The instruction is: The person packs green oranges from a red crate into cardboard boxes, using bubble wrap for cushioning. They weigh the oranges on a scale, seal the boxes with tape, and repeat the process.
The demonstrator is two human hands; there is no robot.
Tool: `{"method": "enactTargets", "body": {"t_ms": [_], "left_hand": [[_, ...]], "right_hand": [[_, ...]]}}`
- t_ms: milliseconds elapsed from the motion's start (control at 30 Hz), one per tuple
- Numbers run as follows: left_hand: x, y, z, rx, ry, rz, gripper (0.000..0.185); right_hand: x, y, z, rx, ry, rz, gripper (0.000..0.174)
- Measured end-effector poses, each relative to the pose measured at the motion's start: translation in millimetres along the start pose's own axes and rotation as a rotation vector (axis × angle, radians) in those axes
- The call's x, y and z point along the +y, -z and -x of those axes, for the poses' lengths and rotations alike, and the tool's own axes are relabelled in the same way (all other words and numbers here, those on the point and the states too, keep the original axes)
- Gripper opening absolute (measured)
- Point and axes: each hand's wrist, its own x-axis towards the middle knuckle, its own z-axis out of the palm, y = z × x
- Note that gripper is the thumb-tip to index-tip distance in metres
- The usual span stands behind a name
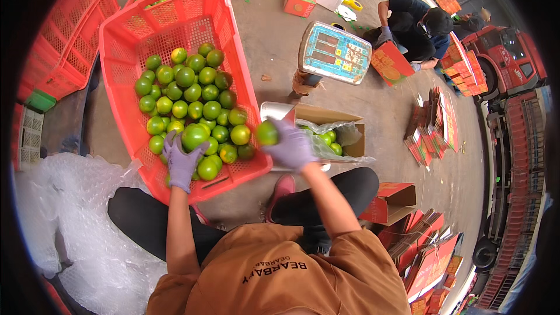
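A red plastic crate (114, 92) in front of me holds many green citrus fruits (192, 92), some tinged yellow. My gloved left hand (181, 162) is inside its near end, with the fingers around a large green fruit (194, 137). My gloved right hand (291, 144) grips another green fruit (267, 133), blurred, between the crate's right rim and an open carton (355, 140). Inside that carton, several green fruits (331, 141) lie in a clear plastic liner (345, 132). The carton rests on the metal pan of a scale, partly hidden by my right hand.
The scale's display (336, 52) stands on a post behind the carton. Bubble wrap (87, 227) lies at my left. Flattened cartons (431, 127) and an open empty box (389, 203) are to the right. Farther off, a co-worker (415, 30) crouches with a red carton (391, 63); a truck (503, 59) stands beyond.
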Motion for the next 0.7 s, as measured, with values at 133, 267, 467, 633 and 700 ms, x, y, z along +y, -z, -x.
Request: {"method": "enactTargets", "body": {"t_ms": [133, 267, 467, 633, 700], "left_hand": [[48.0, 1.9, 23.3, -0.039, -0.186, 0.114, 0.078], [89.1, -20.7, 30.5, -0.105, -0.314, 0.204, 0.077], [181.4, -59.6, 28.7, -0.438, -0.495, 0.431, 0.066], [289.7, -121.0, 33.1, -1.115, -0.32, 0.525, 0.055], [292.9, -152.2, 20.9, -1.151, -0.206, 0.254, 0.074]], "right_hand": [[98.2, 90.0, 14.0, -0.024, -0.486, 0.531, 0.057], [209.4, 55.7, 4.0, -0.604, -0.39, 0.017, 0.052], [179.1, -29.9, -5.3, -0.546, 0.164, -0.365, 0.051], [169.5, -19.6, 24.4, -0.464, 0.106, -0.325, 0.049], [116.6, 3.2, 40.4, -0.564, 0.093, -0.066, 0.06]]}}
